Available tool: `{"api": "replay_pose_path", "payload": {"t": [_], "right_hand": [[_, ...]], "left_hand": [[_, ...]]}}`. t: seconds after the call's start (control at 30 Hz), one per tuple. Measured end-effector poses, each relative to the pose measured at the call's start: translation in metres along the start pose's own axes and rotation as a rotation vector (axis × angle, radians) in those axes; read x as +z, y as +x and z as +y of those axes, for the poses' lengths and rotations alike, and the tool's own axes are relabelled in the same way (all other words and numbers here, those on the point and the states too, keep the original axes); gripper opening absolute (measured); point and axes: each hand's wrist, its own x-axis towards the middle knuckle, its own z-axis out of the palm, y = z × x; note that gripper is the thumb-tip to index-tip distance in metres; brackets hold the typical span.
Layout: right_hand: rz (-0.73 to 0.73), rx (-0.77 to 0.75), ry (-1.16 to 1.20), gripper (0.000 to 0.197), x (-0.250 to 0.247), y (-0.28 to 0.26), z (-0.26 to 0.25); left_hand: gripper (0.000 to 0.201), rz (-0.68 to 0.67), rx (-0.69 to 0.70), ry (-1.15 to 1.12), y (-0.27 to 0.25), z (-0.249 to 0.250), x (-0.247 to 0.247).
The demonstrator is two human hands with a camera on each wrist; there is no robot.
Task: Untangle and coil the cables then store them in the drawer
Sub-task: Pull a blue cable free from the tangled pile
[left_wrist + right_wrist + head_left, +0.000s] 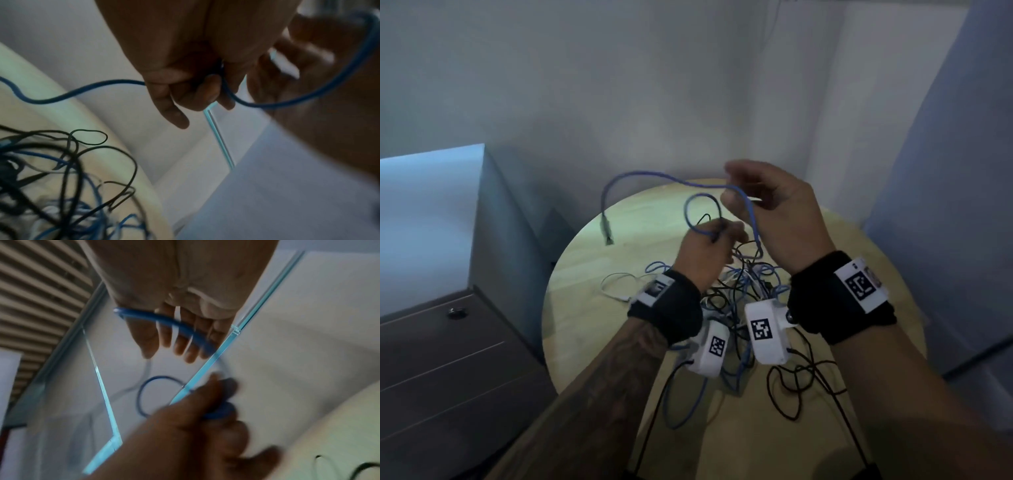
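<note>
A blue cable (654, 176) is lifted above the round wooden table (592, 325). My left hand (717, 236) pinches it where a small loop (702, 212) closes; in the left wrist view its fingers (197, 97) are curled round the blue cable (82, 91). My right hand (732, 186) is higher and to the right, and the cable runs between its thumb and fingers. In the right wrist view the cable (164, 319) lies across relaxed, spread fingers (180, 340). The cable's connector end (607, 234) hangs free on the left. A tangle of black, blue and white cables (739, 287) lies under both wrists.
A grey drawer unit (448, 359) with a round knob (457, 312) stands left of the table, its drawers closed. White walls meet in a corner behind the table. A tall pale panel (945, 171) rises on the right. Black cable loops (791, 387) trail toward the table's near edge.
</note>
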Motion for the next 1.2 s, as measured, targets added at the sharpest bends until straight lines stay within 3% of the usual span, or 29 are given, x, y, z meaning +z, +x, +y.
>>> {"api": "replay_pose_path", "payload": {"t": [0.07,0.13,0.17,0.27,0.33,0.43,0.5,0.57,0.63,0.73,0.83,0.9,0.97,1.0,1.07,1.13,1.2], "right_hand": [[-0.02,0.046,-0.155,0.047,-0.005,-0.004,0.017],[-0.115,0.168,-0.299,0.043,-0.005,-0.017,0.044],[-0.248,0.237,-0.369,0.038,-0.002,-0.026,0.059],[-0.833,0.378,-0.679,0.037,0.014,-0.051,0.095],[-0.965,0.431,-0.848,0.038,0.018,-0.055,0.104],[-0.807,0.455,-1.016,0.039,0.012,-0.042,0.107],[-0.638,0.361,-1.058,0.044,0.011,-0.035,0.097],[-0.52,0.249,-0.814,0.062,0.022,-0.032,0.079],[-0.517,0.272,-0.372,0.063,0.045,-0.033,0.055],[-0.491,0.363,-0.008,0.014,0.074,-0.036,0.047],[-0.229,0.435,0.15,0.021,0.071,-0.028,0.047],[-0.099,0.429,0.251,0.022,0.06,-0.018,0.041],[-0.071,0.375,0.352,0.022,0.05,-0.009,0.031],[-0.058,0.342,0.408,0.023,0.046,-0.004,0.024],[-0.012,0.284,0.503,0.023,0.038,0.002,0.011],[0.025,0.263,0.469,0.017,0.034,0.002,0.011],[-0.042,0.304,0.168,0.025,0.033,-0.011,0.028]], "left_hand": [[0.031,0.056,-0.04,-0.177,0.004,0.008,-0.018],[0.038,0.084,-0.031,-0.3,0.006,0.018,-0.041],[0.04,0.101,-0.013,-0.307,0.007,0.021,-0.051],[0.044,0.157,-0.026,-0.302,0.005,0.022,-0.073],[0.045,0.156,-0.07,-0.358,0.0,0.02,-0.082],[0.044,0.114,-0.08,-0.438,-0.006,0.027,-0.094],[0.044,0.066,-0.088,-0.498,-0.007,0.033,-0.099],[0.045,-0.004,-0.113,-0.557,-0.007,0.037,-0.099],[0.046,-0.108,-0.145,-0.647,-0.009,0.039,-0.097],[0.046,-0.199,-0.187,-0.753,-0.011,0.037,-0.096],[0.032,-0.069,-0.099,-0.564,-0.011,0.026,-0.099],[0.045,0.007,-0.005,-0.228,-0.015,0.014,-0.101],[0.059,-0.058,0.052,0.177,-0.02,0.001,-0.096],[0.047,-0.102,0.081,0.301,-0.022,-0.003,-0.091],[0.014,-0.111,0.108,0.278,-0.022,-0.001,-0.083],[0.023,0.01,0.09,0.129,-0.019,0.004,-0.08],[0.025,0.135,0.089,-0.014,-0.011,0.007,-0.083]]}}
